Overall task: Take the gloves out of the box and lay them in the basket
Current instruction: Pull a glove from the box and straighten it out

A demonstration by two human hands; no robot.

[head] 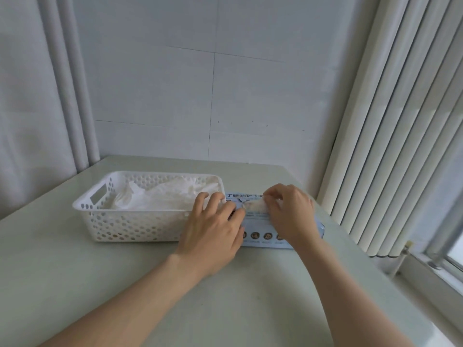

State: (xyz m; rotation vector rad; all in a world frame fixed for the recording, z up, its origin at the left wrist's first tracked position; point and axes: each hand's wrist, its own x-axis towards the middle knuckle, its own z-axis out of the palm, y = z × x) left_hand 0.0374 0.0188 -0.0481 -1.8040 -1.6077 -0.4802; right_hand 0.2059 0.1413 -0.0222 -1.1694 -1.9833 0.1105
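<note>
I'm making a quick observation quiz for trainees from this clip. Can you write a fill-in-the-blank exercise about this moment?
1. The white basket sits to the ____ of the blue glove box.
2. The right hand pinches a glove at the opening of the ____.
3. The left hand rests at the box's ____ end.
4. The gloves in the basket are ____ in colour.

Missing words: left; box; left; white

Pale table (125, 284), wall corner, vertical blinds (390, 121) at right. White perforated basket (130, 225) holds a heap of white gloves (165, 196). Touching its right side — a light-blue glove box (260, 222). Left hand (213, 231) lies flat on the box's left end; right hand (290, 211) pinches a white glove (254, 206) at the top opening.
</note>
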